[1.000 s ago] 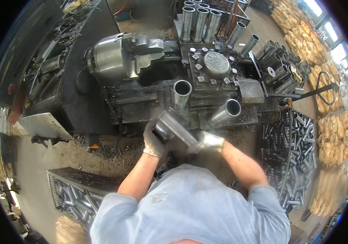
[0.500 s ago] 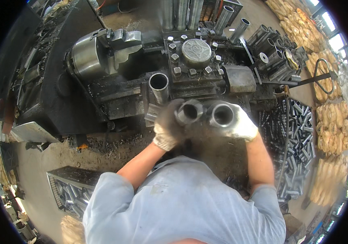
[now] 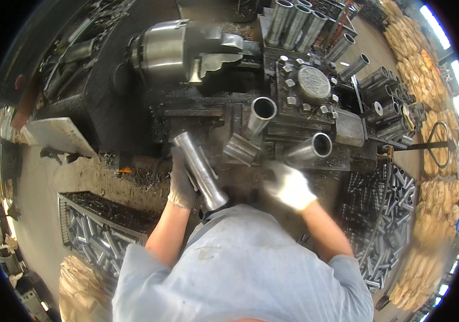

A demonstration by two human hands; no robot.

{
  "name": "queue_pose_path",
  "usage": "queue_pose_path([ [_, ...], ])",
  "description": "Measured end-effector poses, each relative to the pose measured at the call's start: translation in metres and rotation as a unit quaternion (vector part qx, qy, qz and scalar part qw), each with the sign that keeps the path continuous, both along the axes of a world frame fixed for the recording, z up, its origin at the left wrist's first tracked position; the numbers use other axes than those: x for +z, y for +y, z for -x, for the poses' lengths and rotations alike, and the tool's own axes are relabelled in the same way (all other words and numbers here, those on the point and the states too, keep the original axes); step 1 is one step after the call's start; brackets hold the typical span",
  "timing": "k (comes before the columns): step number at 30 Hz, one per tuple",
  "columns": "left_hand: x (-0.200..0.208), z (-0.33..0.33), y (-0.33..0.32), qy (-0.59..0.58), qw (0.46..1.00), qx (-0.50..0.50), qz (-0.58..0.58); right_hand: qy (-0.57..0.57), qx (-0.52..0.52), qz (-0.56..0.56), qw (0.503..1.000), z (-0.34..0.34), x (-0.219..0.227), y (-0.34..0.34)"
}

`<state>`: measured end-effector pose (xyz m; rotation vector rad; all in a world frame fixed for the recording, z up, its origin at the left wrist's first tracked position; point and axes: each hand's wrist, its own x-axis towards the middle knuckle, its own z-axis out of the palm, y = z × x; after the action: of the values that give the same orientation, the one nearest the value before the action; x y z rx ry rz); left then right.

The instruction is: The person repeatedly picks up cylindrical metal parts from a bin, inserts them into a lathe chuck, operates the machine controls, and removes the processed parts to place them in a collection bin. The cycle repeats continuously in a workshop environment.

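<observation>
My left hand (image 3: 181, 181), in a dirty work glove, is wrapped round a shiny metal tube (image 3: 200, 172). The tube lies slantwise, its lower end close to my shirt. My right hand (image 3: 289, 186), in a whiter glove, is smeared by motion and its fingers are unclear. Just above it another metal tube (image 3: 304, 151) leans with its open end to the right. An upright tube (image 3: 259, 115) stands on the lathe's front, left of that one. Between them and my left hand sits a short angled metal piece (image 3: 242, 149).
A lathe chuck (image 3: 165, 45) is at the upper left, a bolted tool post (image 3: 313, 83) at the upper right. Several tubes (image 3: 387, 102) are stacked beyond it. Wire crates of tubes stand at the lower left (image 3: 98, 244) and right (image 3: 390, 231). A bar handle (image 3: 437, 144) juts out right.
The two tubes held side by side have parted: one is in my left hand, moved left and tilted; the other rests by the upright tube, apart from my right hand. The view has shifted.
</observation>
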<state>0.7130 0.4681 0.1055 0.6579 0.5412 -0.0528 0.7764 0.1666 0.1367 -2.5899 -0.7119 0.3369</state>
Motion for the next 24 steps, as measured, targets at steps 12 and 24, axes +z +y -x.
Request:
queue_pose_path([
  [12, -0.005, -0.033, 0.021, -0.06, 0.99, 0.066, 0.107, 0.251, -0.046, -0.26, 0.931, -0.063, 0.025, 0.099],
  [24, 0.023, -0.095, 0.03, -0.236, 0.941, 0.019, -0.242, -0.089, 0.157, -0.162, 0.97, -0.143, 0.192, 0.07],
])
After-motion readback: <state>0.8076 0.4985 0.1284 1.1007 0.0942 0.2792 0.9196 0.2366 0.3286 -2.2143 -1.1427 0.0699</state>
